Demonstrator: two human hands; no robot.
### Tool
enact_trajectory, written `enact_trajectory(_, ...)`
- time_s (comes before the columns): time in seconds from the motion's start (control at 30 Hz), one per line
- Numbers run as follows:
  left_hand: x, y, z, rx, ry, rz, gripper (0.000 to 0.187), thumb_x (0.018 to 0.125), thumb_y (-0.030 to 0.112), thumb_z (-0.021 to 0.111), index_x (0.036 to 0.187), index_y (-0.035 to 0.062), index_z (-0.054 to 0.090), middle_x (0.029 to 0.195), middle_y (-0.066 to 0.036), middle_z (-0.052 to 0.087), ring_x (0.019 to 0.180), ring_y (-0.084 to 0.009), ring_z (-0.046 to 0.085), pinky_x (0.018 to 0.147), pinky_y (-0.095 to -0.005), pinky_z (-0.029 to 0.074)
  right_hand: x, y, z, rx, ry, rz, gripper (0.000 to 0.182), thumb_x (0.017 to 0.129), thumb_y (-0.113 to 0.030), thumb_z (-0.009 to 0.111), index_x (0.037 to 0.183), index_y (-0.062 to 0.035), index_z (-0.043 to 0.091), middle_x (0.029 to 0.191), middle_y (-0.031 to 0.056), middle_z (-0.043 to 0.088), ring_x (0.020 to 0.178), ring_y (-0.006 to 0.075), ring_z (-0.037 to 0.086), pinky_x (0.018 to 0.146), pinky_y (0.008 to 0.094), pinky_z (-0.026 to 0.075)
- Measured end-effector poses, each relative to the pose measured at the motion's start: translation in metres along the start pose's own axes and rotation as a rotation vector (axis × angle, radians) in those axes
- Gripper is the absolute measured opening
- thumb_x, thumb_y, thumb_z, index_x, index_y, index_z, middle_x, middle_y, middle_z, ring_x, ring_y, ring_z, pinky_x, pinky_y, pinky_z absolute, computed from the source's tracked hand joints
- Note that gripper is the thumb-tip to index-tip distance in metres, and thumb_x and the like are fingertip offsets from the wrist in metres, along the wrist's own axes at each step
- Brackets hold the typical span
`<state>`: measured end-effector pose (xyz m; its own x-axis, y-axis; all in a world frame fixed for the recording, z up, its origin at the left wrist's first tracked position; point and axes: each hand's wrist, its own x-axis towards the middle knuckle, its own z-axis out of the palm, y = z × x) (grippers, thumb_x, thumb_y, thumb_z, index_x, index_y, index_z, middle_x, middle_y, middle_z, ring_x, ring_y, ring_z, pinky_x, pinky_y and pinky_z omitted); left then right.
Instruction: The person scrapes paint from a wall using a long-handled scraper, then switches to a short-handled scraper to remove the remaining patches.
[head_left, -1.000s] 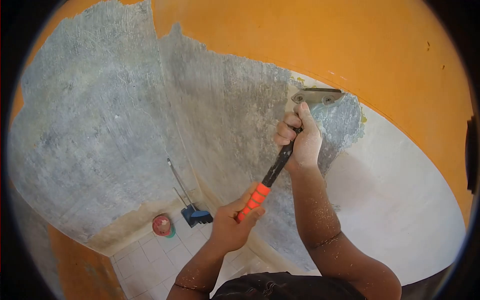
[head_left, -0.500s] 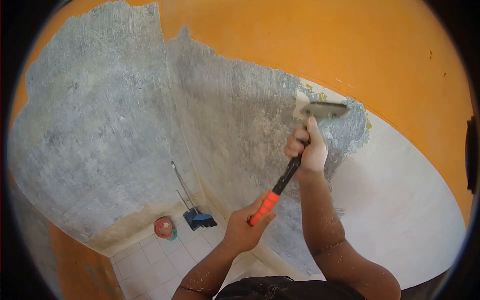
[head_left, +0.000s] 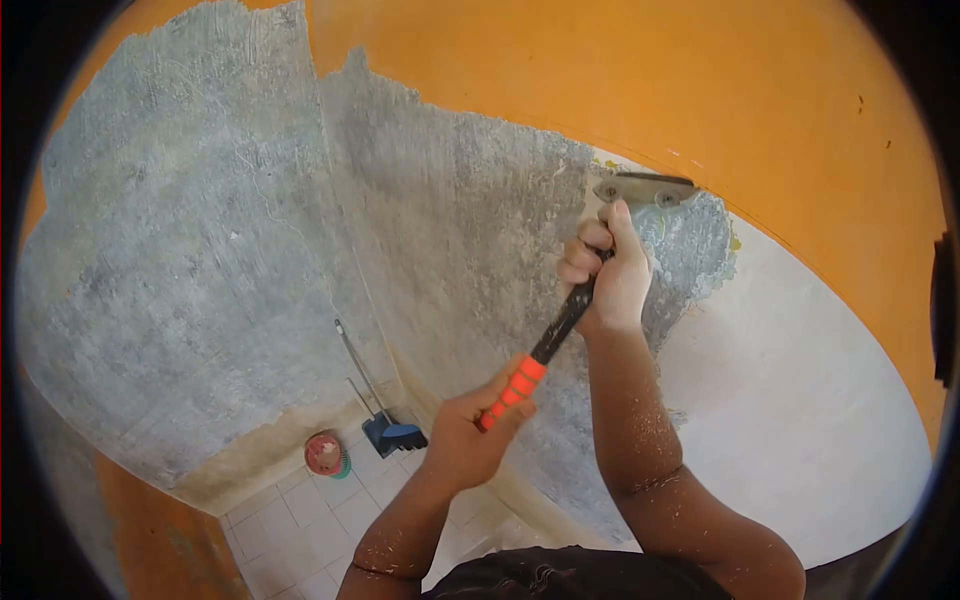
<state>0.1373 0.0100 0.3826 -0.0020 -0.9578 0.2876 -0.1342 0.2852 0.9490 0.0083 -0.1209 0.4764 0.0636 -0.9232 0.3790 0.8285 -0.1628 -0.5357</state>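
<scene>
I hold a long-handled scraper (head_left: 560, 325) with both hands. My right hand (head_left: 608, 272) grips the black shaft just below the metal blade head (head_left: 645, 188). My left hand (head_left: 465, 435) is closed around the orange grip at the handle's lower end. The blade presses flat against the wall, right at the line where the orange paint (head_left: 620, 80) meets the white paint (head_left: 800, 400). A bare grey patch of scraped plaster (head_left: 450, 220) spreads left of the blade.
Two walls meet in a corner (head_left: 345, 240), both largely stripped to grey. Down on the tiled floor (head_left: 320, 520) stand a dustpan with a brush (head_left: 390, 432) and a small round red container (head_left: 324, 452). Paint flecks cover my forearms.
The scraper blade dropped down the wall half a second ago and has now pushed back up to the orange paint edge. Both hands moved with it.
</scene>
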Motion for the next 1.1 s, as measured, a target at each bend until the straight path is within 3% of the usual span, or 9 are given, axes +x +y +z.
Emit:
enact_trajectory(0.33, -0.002, 0.007, -0.003, -0.224, -0.044, -0.182, 0.052, 0.086, 0.013, 0.065, 0.133, 0.0016, 0.045, 0.077, 0.008, 0.053, 0.069, -0.0026, 0.042, 0.065, -0.0189, 0.04, 0.0, -0.002, 0.003, -0.013, -0.018, -0.012, 0.024, 0.095, -0.027, 0.051, 0.082, -0.0131, 0.036, 0.066, -0.003, 0.034, 0.048, 0.0074, 0.03, 0.042, 0.024, 0.027)
enact_trajectory(0.4, -0.012, -0.012, 0.015, -0.034, -0.022, -0.005, 0.052, 0.087, 0.013, 0.064, 0.135, 0.0035, 0.044, 0.073, 0.008, 0.049, 0.065, -0.002, 0.041, 0.06, -0.018, 0.038, -0.011, -0.005, -0.013, -0.014, -0.04, 0.044, 0.023, 0.095, -0.028, 0.05, 0.083, -0.014, 0.036, 0.064, -0.0031, 0.034, 0.048, 0.0078, 0.032, 0.042, 0.024, 0.027)
enact_trajectory(0.53, -0.006, -0.011, 0.018, -0.069, -0.047, -0.001, 0.052, 0.088, 0.013, 0.063, 0.135, 0.0042, 0.044, 0.071, 0.008, 0.048, 0.062, -0.0019, 0.04, 0.057, -0.0182, 0.038, -0.005, -0.009, -0.01, -0.077, -0.073, 0.029, 0.025, 0.094, -0.029, 0.051, 0.08, -0.0143, 0.037, 0.062, -0.0032, 0.033, 0.047, 0.0084, 0.031, 0.042, 0.0241, 0.027)
enact_trajectory(0.6, 0.0, 0.014, 0.007, -0.24, -0.052, -0.179, 0.05, 0.088, 0.013, 0.063, 0.134, 0.0029, 0.046, 0.077, 0.006, 0.053, 0.069, -0.0027, 0.045, 0.065, -0.0192, 0.042, 0.003, -0.008, 0.003, -0.083, -0.043, 0.028, 0.024, 0.094, -0.029, 0.051, 0.081, -0.0137, 0.038, 0.062, -0.0032, 0.034, 0.046, 0.0085, 0.031, 0.042, 0.0244, 0.027)
enact_trajectory(0.67, -0.003, 0.011, 0.006, -0.174, -0.027, -0.163, 0.049, 0.088, 0.014, 0.063, 0.132, 0.0021, 0.047, 0.081, 0.004, 0.055, 0.073, -0.0029, 0.046, 0.07, -0.0194, 0.043, 0.002, -0.007, 0.01, -0.012, 0.046, 0.019, 0.024, 0.094, -0.029, 0.051, 0.082, -0.0133, 0.037, 0.062, -0.0034, 0.034, 0.045, 0.0085, 0.03, 0.042, 0.0246, 0.027)
enact_trajectory(0.73, -0.013, -0.005, 0.017, 0.018, 0.018, 0.048, 0.048, 0.087, 0.013, 0.063, 0.132, 0.0024, 0.048, 0.074, 0.005, 0.052, 0.067, -0.0018, 0.043, 0.062, -0.0175, 0.041, -0.011, -0.008, -0.01, -0.033, -0.004, 0.012, 0.024, 0.094, -0.029, 0.051, 0.082, -0.0139, 0.036, 0.062, -0.0038, 0.033, 0.045, 0.0082, 0.03, 0.042, 0.0246, 0.027)
enact_trajectory(0.87, -0.015, -0.009, 0.022, -0.009, -0.003, 0.062, 0.049, 0.086, 0.012, 0.064, 0.132, 0.0031, 0.048, 0.076, 0.005, 0.054, 0.068, -0.0021, 0.045, 0.063, -0.0181, 0.041, -0.016, -0.012, -0.02, -0.026, -0.052, 0.083, 0.022, 0.095, -0.027, 0.049, 0.082, -0.0144, 0.035, 0.063, -0.0039, 0.032, 0.049, 0.008, 0.031, 0.044, 0.0246, 0.028)
enact_trajectory(0.97, -0.005, 0.019, 0.001, -0.049, -0.018, -0.232, 0.048, 0.086, 0.013, 0.065, 0.13, 0.0015, 0.049, 0.11, -0.001, 0.061, 0.096, -0.0051, 0.051, 0.086, -0.0227, 0.041, -0.006, -0.01, 0.004, 0.01, -0.011, 0.026, 0.024, 0.095, -0.027, 0.049, 0.081, -0.0138, 0.035, 0.064, -0.0037, 0.033, 0.049, 0.0078, 0.031, 0.044, 0.0244, 0.027)
enact_trajectory(1.1, -0.017, -0.003, 0.015, -0.021, 0.02, 0.019, 0.048, 0.086, 0.013, 0.065, 0.129, 0.001, 0.05, 0.107, 0.002, 0.06, 0.089, -0.005, 0.051, 0.082, -0.0211, 0.042, -0.015, -0.007, -0.016, 0.061, -0.051, 0.021, 0.024, 0.094, -0.027, 0.05, 0.08, -0.0134, 0.036, 0.064, -0.0035, 0.033, 0.048, 0.0082, 0.031, 0.044, 0.0244, 0.028)
